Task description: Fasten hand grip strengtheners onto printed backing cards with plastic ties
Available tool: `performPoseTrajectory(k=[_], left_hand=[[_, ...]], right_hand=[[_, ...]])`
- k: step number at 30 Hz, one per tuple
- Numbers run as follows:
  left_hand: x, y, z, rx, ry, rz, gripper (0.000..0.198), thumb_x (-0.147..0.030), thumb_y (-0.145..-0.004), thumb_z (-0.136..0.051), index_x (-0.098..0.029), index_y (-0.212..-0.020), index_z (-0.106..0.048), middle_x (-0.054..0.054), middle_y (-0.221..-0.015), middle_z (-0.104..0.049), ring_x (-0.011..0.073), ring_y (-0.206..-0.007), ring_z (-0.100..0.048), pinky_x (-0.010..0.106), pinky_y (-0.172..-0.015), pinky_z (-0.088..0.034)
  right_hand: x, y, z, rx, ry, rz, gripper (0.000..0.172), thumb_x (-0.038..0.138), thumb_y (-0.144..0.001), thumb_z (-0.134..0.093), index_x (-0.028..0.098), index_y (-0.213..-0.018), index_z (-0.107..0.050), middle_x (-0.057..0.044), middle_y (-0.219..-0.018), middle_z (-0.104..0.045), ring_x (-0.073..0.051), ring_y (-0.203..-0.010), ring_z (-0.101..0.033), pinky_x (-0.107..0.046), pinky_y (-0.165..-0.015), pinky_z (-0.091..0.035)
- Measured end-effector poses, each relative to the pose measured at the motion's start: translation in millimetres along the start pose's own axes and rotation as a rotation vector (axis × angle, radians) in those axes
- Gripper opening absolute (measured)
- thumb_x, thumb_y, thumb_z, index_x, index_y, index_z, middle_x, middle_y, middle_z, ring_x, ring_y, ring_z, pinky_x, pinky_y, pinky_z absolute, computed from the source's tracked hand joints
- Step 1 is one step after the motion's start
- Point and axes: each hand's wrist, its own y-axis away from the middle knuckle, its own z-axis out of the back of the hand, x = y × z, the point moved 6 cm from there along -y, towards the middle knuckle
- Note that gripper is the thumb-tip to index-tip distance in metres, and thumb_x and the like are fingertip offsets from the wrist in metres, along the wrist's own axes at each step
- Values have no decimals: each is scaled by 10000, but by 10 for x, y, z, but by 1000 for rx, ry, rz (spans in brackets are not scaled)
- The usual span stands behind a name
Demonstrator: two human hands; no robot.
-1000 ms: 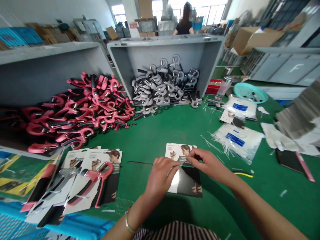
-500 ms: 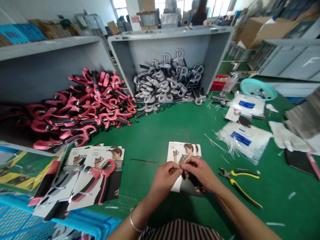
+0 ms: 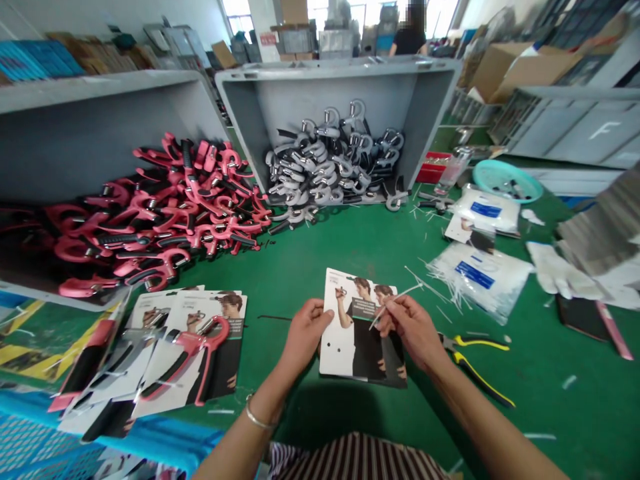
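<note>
the person's left hand (image 3: 304, 337) grips the left edge of a flat white and black printed cardboard card (image 3: 337, 367), thumb lying on the front and the other fingers curled in, partly hidden at the edge. the right hand (image 3: 413, 330) is nearly closed, thumb and fingertips pinching a thin white plastic tie (image 3: 407, 293) that slants across the upper right of the card. this card lies in front of the person on the green tabletop (image 3: 310, 260), overlapping a second printed card (image 3: 399, 373) that shows along its right side; two small dark holes sit in its lower left. just right of the right forearm lie yellow and black handled pliers (image 3: 473, 375), and beyond them a clear plastic bag of white ties (image 3: 493, 287) with a blue label, loose ties spilling beside it. at the left, a pink and black hand grip (image 3: 187, 341) rests on overlapping printed cards (image 3: 157, 400). farther back, a grey plastic bin (image 3: 125, 100) holds a heap of pink and black grips (image 3: 200, 200), and another grey bin (image 3: 280, 100) holds grey and black ones (image 3: 320, 163).
</note>
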Motion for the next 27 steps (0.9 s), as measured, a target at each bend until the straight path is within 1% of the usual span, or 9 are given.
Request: performPoseTrajectory(k=[2,5,9,12,16,21,22,24,27], left_hand=[[-7,28,6,85,115,95,341,-408,-763,-675,-166,-993,-605,7,-789,-705,131,-599,-610,212,-569,-433],[90,32,41,121,127,180,380,-388,-728,-703,-155,-1014,-612,-6,-719,-686,114,-528,-579,191,-506,-389],[244,18,55,120,134,191,368,-361,-741,-695,-147,-1029,-615,0,-743,-692,112,-542,-587,189,-502,-398],[283,18,54,120,139,191,365,-364,-757,-688,-154,-1046,-614,-4,-747,-695,114,-545,-595,188,-501,-404],[280,4,52,114,133,180,373,-376,-747,-704,-153,-1032,-615,-9,-729,-692,112,-532,-592,188,-498,-409],[200,-12,44,107,115,176,387,-386,-739,-719,-152,-1035,-629,-5,-732,-696,110,-531,-589,186,-496,-406],[160,-14,43,103,110,172,390,-394,-739,-723,-153,-1034,-638,-5,-728,-694,110,-531,-586,184,-493,-402],[55,-22,36,85,115,138,392,-431,-765,-699,-153,-1039,-663,10,-771,-707,115,-571,-598,187,-517,-413],[-56,-32,-21,73,145,49,399,-475,-840,-596,-163,-1072,-685,51,-932,-727,142,-701,-635,218,-629,-470]], right_hand=[[131,-3,-12,-18,53,99,229,431,-912,-595,225,-985,-528,-30,-853,-713,-159,-648,-687,-289,-586,-561],[221,22,-95,-52,231,233,202,421,-932,-560,235,-995,-511,-39,-882,-718,-185,-679,-711,-320,-609,-586],[107,86,-243,-58,492,305,172,403,-964,-509,237,-998,-540,-34,-849,-738,-178,-622,-711,-318,-635,-581],[-5,118,-276,-47,558,322,165,381,-989,-471,237,-1028,-541,-28,-842,-748,-173,-632,-716,-310,-652,-574],[-61,147,-236,-42,590,354,137,344,-997,-467,244,-1060,-536,-37,-898,-748,-174,-657,-718,-306,-651,-569],[-70,193,-236,-19,669,421,124,294,-997,-464,261,-1075,-555,-23,-897,-733,-171,-672,-711,-311,-681,-563],[-68,202,-251,-17,688,445,130,281,-995,-468,260,-1078,-566,-30,-925,-729,-174,-707,-713,-315,-701,-561],[-52,225,-307,1,715,524,135,251,-983,-491,257,-1072,-592,-46,-994,-718,-193,-846,-706,-343,-800,-545],[-41,260,-383,16,689,621,113,212,-955,-543,252,-1016,-630,-60,-1050,-692,-219,-1032,-641,-399,-939,-481]])
